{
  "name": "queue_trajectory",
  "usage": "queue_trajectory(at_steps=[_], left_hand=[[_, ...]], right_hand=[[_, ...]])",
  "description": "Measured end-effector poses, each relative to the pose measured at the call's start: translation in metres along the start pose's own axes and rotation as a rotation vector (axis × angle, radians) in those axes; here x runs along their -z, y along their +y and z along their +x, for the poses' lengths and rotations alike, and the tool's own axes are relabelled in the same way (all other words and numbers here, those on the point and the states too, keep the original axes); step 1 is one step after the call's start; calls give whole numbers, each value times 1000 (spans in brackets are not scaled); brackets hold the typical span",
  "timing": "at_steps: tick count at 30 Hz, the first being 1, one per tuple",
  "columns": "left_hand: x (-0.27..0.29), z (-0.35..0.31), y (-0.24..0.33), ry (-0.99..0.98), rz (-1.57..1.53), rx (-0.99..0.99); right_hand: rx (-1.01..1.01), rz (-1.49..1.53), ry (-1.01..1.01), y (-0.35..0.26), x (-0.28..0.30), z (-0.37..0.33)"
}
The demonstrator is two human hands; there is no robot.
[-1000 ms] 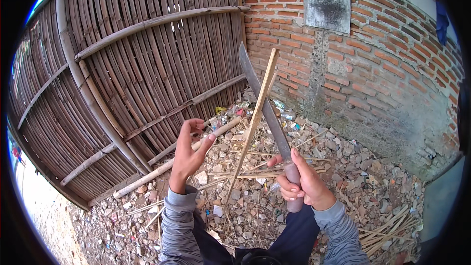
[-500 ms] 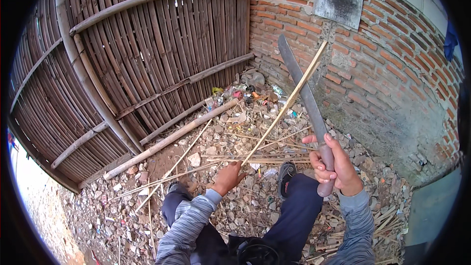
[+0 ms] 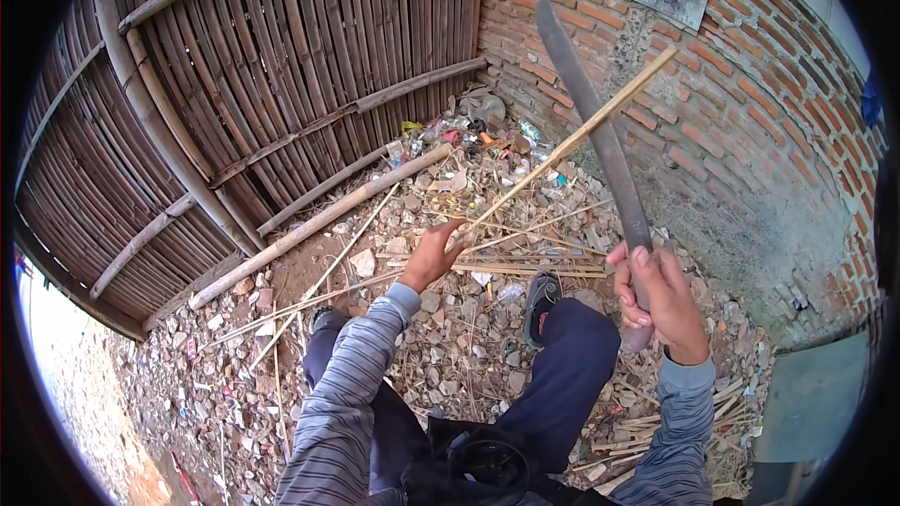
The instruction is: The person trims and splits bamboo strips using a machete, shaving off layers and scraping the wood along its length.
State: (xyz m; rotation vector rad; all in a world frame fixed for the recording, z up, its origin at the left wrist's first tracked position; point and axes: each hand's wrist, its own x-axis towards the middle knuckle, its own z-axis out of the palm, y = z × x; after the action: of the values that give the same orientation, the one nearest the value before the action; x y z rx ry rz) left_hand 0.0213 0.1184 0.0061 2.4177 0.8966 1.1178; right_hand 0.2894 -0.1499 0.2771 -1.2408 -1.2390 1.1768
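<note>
A stick (image 3: 562,147), probably light and stiff, is held low by the left grip (image 3: 433,256). A knife (image 3: 616,167), probably heavier, is best held by its handle (image 3: 637,337), as in the right grip (image 3: 666,298)

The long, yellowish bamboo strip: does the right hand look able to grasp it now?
Probably not: the right hand is busy holding the long, dark metal machete, and the left hand appears to hold the near end of the bamboo strip.

From my end I see my left forearm (image 3: 342,403) angled forward and inward, left hand (image 3: 431,256) pinched, back upward; my right forearm (image 3: 679,422) stands steeper, right hand (image 3: 664,298) wrapped tight, well apart from the left.
</note>
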Motion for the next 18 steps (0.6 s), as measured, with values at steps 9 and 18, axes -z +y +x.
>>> queue_trajectory(at_steps=[9,18], left_hand=[[62,-15,-42,-588,246,505],[102,-34,-43,-809,230,534]], right_hand=[[29,48,178,33,-14,29],[86,65,165,33,-22,25]])
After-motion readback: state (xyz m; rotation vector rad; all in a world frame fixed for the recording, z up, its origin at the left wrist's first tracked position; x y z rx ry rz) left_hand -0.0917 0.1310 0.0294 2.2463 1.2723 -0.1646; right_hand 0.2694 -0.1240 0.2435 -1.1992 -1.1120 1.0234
